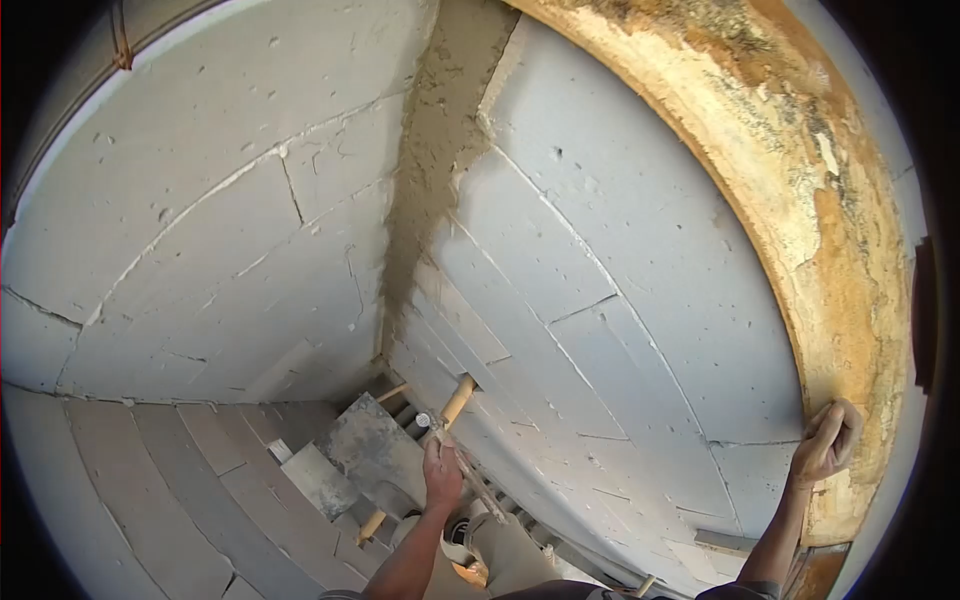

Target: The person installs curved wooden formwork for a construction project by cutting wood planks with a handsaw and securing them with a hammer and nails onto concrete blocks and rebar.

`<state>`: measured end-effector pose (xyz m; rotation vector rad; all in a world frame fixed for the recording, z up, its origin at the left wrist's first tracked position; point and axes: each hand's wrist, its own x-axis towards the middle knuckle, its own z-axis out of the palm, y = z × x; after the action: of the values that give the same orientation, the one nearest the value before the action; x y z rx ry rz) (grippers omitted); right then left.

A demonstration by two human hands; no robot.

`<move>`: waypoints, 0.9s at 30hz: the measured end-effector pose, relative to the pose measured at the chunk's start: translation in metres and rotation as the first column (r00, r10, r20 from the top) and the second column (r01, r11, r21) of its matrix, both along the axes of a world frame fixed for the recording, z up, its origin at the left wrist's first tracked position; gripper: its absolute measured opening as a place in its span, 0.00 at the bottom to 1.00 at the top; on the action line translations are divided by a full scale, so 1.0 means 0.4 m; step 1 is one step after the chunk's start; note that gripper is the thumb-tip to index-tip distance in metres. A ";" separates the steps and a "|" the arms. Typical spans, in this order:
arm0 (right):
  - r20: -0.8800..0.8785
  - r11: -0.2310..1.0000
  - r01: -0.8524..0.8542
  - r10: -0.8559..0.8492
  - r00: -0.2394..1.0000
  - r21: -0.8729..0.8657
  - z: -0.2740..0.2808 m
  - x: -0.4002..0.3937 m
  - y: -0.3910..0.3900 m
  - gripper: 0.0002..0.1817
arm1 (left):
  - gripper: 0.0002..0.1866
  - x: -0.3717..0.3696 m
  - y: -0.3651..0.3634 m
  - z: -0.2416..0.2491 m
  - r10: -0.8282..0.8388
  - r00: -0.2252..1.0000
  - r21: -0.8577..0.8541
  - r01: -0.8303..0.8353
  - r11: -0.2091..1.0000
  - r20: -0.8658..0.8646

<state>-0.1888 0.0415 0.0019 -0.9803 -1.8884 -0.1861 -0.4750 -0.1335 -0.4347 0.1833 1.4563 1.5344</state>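
Note:
My right hand [828,440] is closed around the edge of a long board [740,130] with a rough, yellow-brown stained face, which looks curved and stands along the right of the view. My left hand [442,475], low in the middle, is closed on a slim tool [423,420] with a round, shiny end; its full shape cannot be made out. Just beyond that hand a round wooden pole [459,400] sticks out of the block wall [600,280].
Grey-brown mortar [430,140] fills the corner between two block walls. Below are dusty boards [370,440], another wooden pole end [371,526] and my legs [505,550]. A cord hangs at the upper left.

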 end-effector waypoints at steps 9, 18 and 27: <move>0.170 0.992 -0.112 0.119 0.978 -0.052 0.052 -0.060 -0.013 0.19 | 0.22 -0.003 0.382 0.858 0.139 0.876 0.808 0.351 0.474 -0.462; 0.221 0.939 -0.304 0.335 0.916 -0.161 0.120 -0.080 -0.022 0.33 | 0.20 0.193 0.521 1.097 0.371 0.753 0.839 0.487 0.240 -0.543; 0.375 0.996 0.055 -0.026 0.927 -0.067 0.084 -0.125 -0.008 0.21 | 0.30 0.222 0.611 1.048 0.483 0.671 0.808 0.570 0.149 -0.563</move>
<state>-0.2388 0.0381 0.0357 -1.0952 -2.2367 -0.3489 -0.3864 0.1110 -0.0155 1.9620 0.5121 2.2868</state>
